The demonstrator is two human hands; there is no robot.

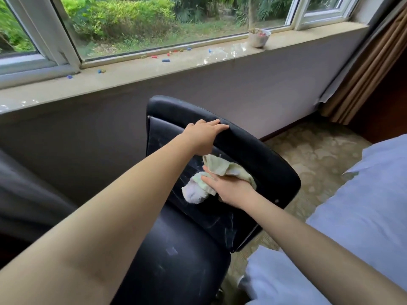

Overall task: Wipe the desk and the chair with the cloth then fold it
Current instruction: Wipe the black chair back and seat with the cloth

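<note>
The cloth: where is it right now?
In the head view, the cloth is near the centre, pressed by the right hand against the chair backrest, below the left hand.

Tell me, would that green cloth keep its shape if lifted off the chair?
Probably not: the cloth bunches and droops in folds around the right hand, so it looks floppy and light. Pressed on the smooth chair backrest, it likely slides easily.

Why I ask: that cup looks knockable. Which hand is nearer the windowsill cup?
Left. The left hand rests atop the chair backrest, below the cup; the right hand presses the cloth lower down.
</note>
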